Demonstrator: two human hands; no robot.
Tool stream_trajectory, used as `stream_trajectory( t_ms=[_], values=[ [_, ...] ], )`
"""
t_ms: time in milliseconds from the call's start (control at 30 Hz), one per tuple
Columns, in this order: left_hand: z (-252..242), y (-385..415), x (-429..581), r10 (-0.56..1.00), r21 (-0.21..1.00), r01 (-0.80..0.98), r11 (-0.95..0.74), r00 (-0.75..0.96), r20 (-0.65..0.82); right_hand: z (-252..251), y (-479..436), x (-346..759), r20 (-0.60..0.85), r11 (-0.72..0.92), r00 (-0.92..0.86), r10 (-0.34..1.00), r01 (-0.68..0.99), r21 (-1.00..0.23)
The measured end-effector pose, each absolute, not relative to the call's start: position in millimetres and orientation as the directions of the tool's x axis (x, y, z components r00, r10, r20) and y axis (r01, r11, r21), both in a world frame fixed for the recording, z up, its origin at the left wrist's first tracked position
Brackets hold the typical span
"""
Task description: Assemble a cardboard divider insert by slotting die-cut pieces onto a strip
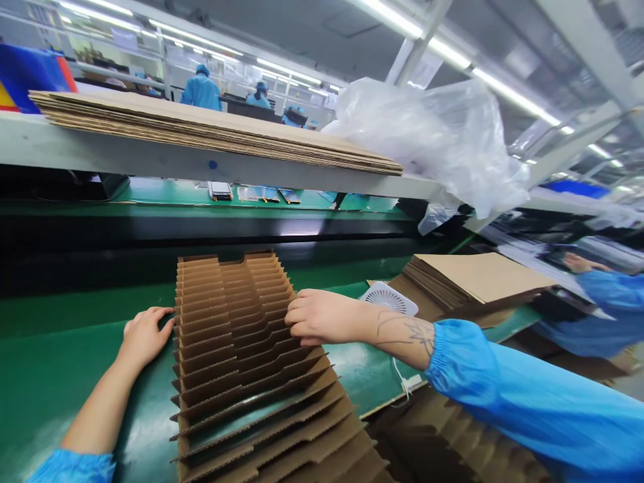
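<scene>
A brown cardboard divider grid (236, 322) with several slotted strips lies on the green work surface (55, 376) in front of me. My left hand (145, 333) rests on the green surface against the grid's left edge, fingers bent onto the strip ends. My right hand (322, 315) presses on the grid's right side, fingers curled over the strips. Both forearms wear blue sleeves.
A small white fan (390, 298) sits right of the grid, beside a pile of flat cardboard sheets (473, 282). More cardboard sheets (201, 127) and a clear plastic bag (443, 134) lie on the shelf above. A co-worker's blue sleeve (604, 302) is at right. People in blue stand far behind.
</scene>
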State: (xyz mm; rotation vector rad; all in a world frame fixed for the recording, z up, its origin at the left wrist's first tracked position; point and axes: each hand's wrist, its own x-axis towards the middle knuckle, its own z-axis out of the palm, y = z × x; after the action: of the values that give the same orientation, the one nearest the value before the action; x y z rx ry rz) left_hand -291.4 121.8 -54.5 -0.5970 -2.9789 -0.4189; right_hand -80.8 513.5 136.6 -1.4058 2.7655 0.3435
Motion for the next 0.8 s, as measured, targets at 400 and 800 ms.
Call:
stream_trajectory(
  t_ms=[400,800],
  values=[
    [-42.5,125.2,-284.4,0.373,0.259,0.386,0.886,-0.923,0.099,112.0,487.2,-110.6,-0.393,0.573,-0.64,-0.66,-0.767,0.288],
    [-35.5,129.4,-280.8,0.406,0.162,0.429,0.889,-0.901,0.155,126.9,465.4,-108.4,-0.539,0.569,-0.63,-0.56,-0.765,0.302]
  ],
)
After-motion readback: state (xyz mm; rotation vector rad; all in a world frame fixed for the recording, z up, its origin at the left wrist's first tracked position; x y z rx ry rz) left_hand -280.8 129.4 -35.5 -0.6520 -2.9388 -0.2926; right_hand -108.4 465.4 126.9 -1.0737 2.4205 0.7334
